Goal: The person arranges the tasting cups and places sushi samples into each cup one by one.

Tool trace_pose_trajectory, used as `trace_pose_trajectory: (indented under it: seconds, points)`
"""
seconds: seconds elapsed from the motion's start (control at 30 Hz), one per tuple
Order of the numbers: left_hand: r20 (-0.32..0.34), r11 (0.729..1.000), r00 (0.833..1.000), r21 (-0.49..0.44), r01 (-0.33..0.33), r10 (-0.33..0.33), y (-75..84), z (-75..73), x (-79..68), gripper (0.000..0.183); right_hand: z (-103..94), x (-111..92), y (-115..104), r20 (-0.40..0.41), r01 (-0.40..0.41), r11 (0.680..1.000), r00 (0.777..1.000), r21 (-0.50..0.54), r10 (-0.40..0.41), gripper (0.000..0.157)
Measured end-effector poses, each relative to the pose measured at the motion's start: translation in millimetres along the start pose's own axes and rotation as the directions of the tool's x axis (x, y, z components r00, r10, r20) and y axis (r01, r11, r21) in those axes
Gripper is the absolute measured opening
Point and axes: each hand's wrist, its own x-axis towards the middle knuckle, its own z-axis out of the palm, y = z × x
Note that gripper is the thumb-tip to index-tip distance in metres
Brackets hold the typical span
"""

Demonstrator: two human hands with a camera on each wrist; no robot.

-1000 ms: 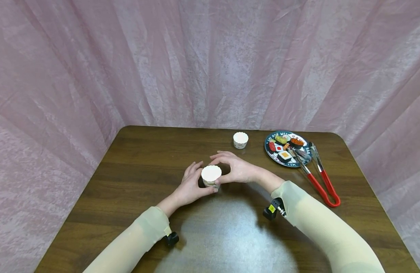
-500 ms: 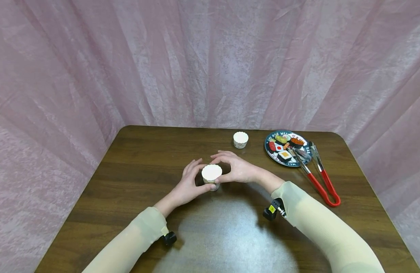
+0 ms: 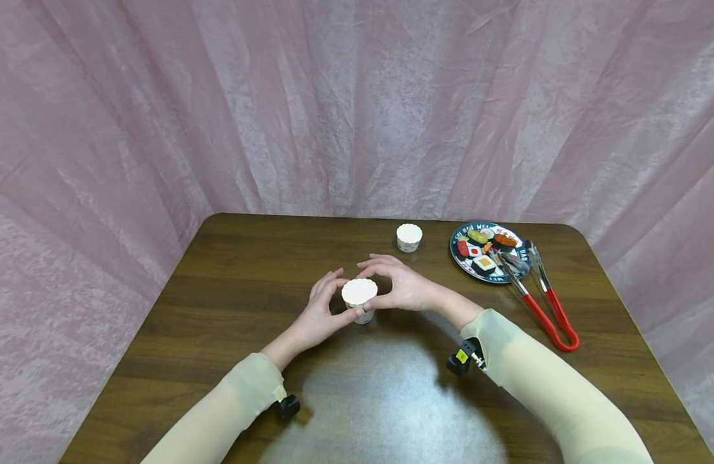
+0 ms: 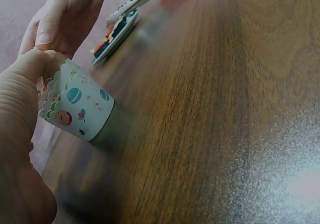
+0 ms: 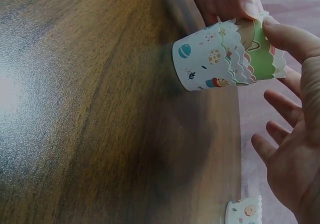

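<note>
In the middle of the table is a nested stack of white paper baking cups, with scalloped rims and a small printed pattern. In the right wrist view a green-printed cup stands out above the others at the top. My left hand holds the stack from the left, its thumb near the upper rims. From the right, my right hand pinches the rim, with the thumb on the near side. Both thumbs meet close together at the top cups in the right wrist view. The hands hide part of the far side.
Behind the stack stands a single baking cup. At the back right lies a round plate bearing several sushi pieces. Red-handled metal tongs lean with one tip over it. Pink curtains hang behind the table.
My left hand's thumb has moved up the cups, from low on the side towards the rims. The top of the stack has risen slightly. My right hand has hardly moved.
</note>
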Motion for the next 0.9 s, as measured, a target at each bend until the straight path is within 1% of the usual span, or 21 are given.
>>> trace_pose_trajectory:
  seconds: [0.2, 0.33, 0.43, 0.53, 0.63, 0.73, 0.8, 0.9]
  points:
    - [-0.004, 1.0, 1.0, 0.002, -0.006, 0.006, 1.5, 0.8, 0.7, 0.054, -1.9, 0, -1, -0.035, 0.016, 1.0, 0.999, 0.024, -0.015, 0.05]
    - [0.0, 1.0, 1.0, 0.016, -0.005, 0.005, 1.6, 1.6, 0.4, 0.055, -3.2, -1, -2, -0.049, 0.019, 0.999, 0.999, 0.026, -0.018, 0.048]
    - [0.0, 1.0, 1.0, 0.027, -0.001, 0.001, 0.8, 2.1, 0.0, 0.056, -5.1, -2, -4, -0.066, 0.029, 0.998, 0.998, 0.051, -0.026, 0.047]
    - [-0.001, 1.0, 1.0, 0.03, 0.004, -0.004, 0.2, 2.0, -0.1, 0.056, -9.0, -2, -7, -0.095, 0.044, 0.996, 0.995, 0.084, -0.035, 0.047]
    - [0.0, 0.999, 1.0, 0.034, 0.007, -0.007, 0.1, 1.9, 0.0, 0.052, -14.7, -3, -10, -0.135, 0.045, 0.994, 0.99, 0.095, -0.032, 0.047]
    - [0.002, 0.999, 1.0, 0.036, 0.006, -0.006, 0.7, 1.3, -0.2, 0.052, -21.9, -6, -11, -0.184, 0.033, 0.996, 0.983, 0.082, -0.017, 0.047]
    - [0.003, 0.999, 1.0, 0.036, 0.005, -0.005, 1.4, 0.9, -0.4, 0.053, -26.9, -10, -10, -0.217, 0.01, 0.998, 0.976, 0.06, 0.003, 0.048]
    - [0.0, 1.0, 1.0, 0.03, -0.001, 0.001, 1.5, 0.6, -0.6, 0.054, -33.2, -17, -5, -0.27, -0.05, 0.999, 0.962, 0.005, 0.049, 0.048]
